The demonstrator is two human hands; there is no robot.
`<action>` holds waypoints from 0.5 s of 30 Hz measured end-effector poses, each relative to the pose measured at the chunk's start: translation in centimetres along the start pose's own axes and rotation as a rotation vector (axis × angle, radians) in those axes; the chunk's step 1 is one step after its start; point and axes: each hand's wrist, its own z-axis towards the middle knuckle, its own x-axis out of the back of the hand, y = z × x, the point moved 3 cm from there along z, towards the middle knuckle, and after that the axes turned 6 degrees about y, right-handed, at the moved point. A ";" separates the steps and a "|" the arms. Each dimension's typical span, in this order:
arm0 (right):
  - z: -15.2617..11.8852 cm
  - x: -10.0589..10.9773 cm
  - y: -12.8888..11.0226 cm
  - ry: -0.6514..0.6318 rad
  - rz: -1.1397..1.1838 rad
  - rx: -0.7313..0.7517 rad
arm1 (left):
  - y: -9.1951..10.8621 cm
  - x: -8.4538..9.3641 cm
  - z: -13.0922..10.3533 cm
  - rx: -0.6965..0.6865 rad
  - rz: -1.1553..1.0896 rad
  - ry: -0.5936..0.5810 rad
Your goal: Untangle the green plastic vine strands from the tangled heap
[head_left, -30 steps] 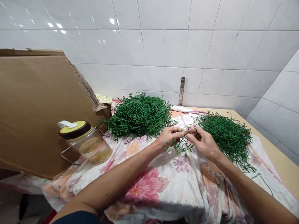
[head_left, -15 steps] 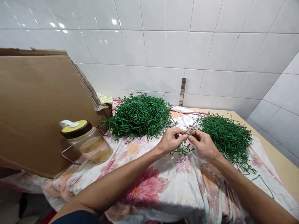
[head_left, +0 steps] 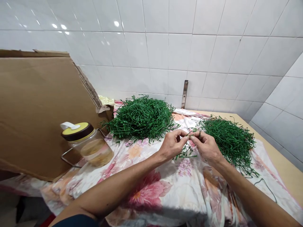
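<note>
Between the two green piles, my left hand (head_left: 174, 143) and my right hand (head_left: 205, 145) meet fingertip to fingertip. Both pinch a thin green plastic-looking stem (head_left: 190, 135) with small knobs; its exact form is partly hidden by my fingers. Just beneath them, a few loose green stems (head_left: 186, 152) lie on the cloth. To the left rises a large heap of green stems (head_left: 144, 118). A second, flatter pile of green stems (head_left: 229, 142) spreads beside my right hand.
A floral cloth (head_left: 151, 192) covers the table (head_left: 286, 173). At left stand a lidded jar (head_left: 94, 149) with a wire handle and a large cardboard box (head_left: 42, 116). A metal strip (head_left: 185, 94) is against the tiled wall (head_left: 156, 47). One stray strand (head_left: 268, 187) lies at right.
My hands stay pinched together at nearly the same spot, with only slight finger movement around the stem. The piles, jar and box keep their places; the view shifts very slightly.
</note>
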 end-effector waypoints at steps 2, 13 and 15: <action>0.0 0.0 0.0 0.010 0.001 0.005 | -0.1 0.0 0.1 0.033 -0.012 -0.008; -0.9 -0.2 -0.6 0.070 -0.156 0.166 | -0.2 -0.1 0.1 0.126 -0.185 -0.119; -1.0 -0.2 -1.0 0.047 -0.102 0.160 | -0.5 -0.2 0.3 0.160 -0.261 -0.136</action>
